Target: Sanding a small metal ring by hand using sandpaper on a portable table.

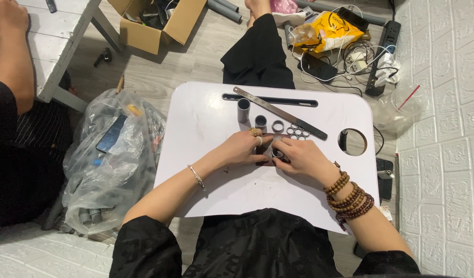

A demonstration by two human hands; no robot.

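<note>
My left hand [244,148] and my right hand [300,158] meet at the middle of a white lap table [211,170]. Both press on a small dark patch there, and my right fingers pinch a short grey ring of pipe [277,153]. Beyond my hands stands a row of grey pipe pieces: a tall one [243,110], a shorter one [260,122], a low ring [277,126] and several thin rings [297,132]. A long metal file or ruler [278,112] lies slanted behind them.
A clear plastic bag [111,159] with grey pipe pieces and a phone lies left of the table. Another person's arm [11,56] rests at a white bench on the far left. A cardboard box [157,23], cables, a power strip [384,49] and a yellow bag lie on the floor.
</note>
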